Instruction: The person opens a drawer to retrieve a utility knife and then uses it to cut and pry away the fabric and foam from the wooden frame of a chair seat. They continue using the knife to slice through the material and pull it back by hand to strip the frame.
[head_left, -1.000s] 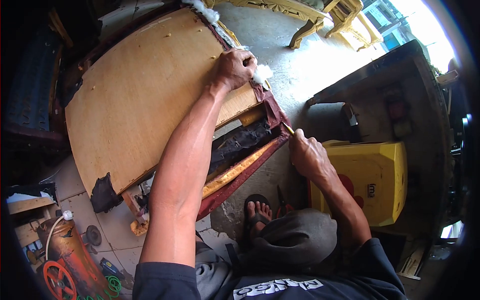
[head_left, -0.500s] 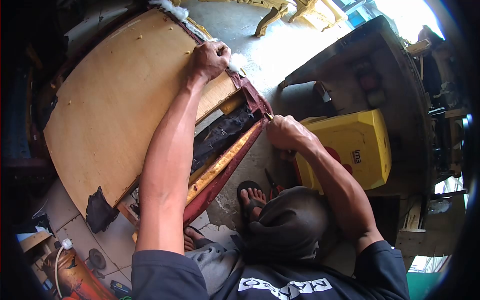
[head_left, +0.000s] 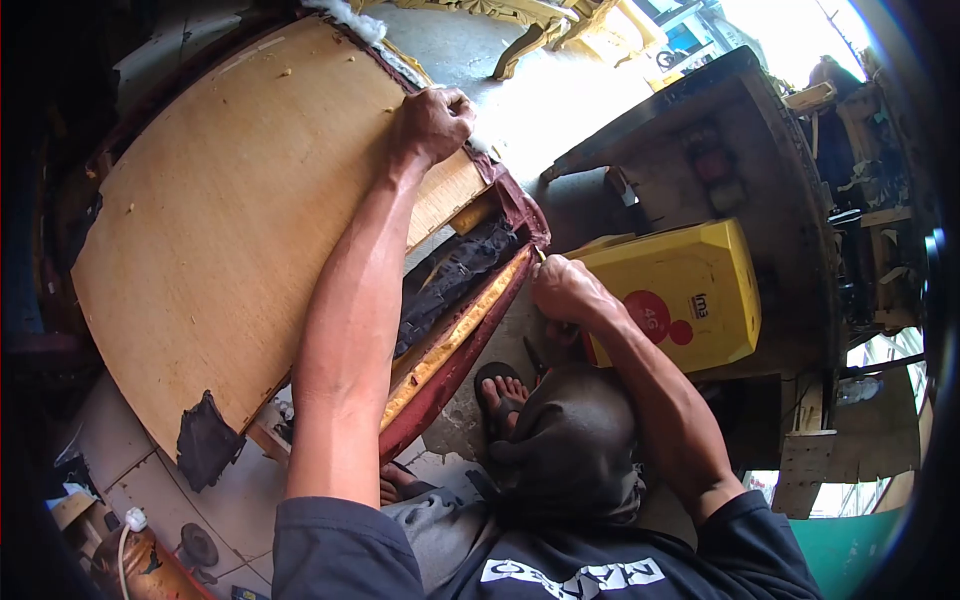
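Observation:
A large upturned furniture frame with a plywood panel (head_left: pixel 220 210) stands in front of me, edged in dark red fabric (head_left: pixel 455 355). My left hand (head_left: pixel 432 122) is closed on the panel's far edge, next to white stuffing (head_left: pixel 345 15). My right hand (head_left: pixel 565 290) grips a thin tool with a yellowish tip (head_left: pixel 540 254), pressed at the red fabric corner of the frame. Torn black lining (head_left: pixel 450 275) and a yellow strip show in the open gap between the panel and the red edge.
A yellow box (head_left: pixel 680 290) sits right of my right hand, under a dark wooden bench (head_left: pixel 720 130). My sandalled foot (head_left: pixel 500 395) rests on the concrete floor beside red-handled pliers (head_left: pixel 540 350). An orange tank (head_left: pixel 150 570) stands bottom left. Carved furniture legs (head_left: pixel 520 40) are at the top.
The view has shifted, so the frame and yellow box sit further left. My right hand with the tool has moved in closer to the red fabric corner. My left hand keeps its grip.

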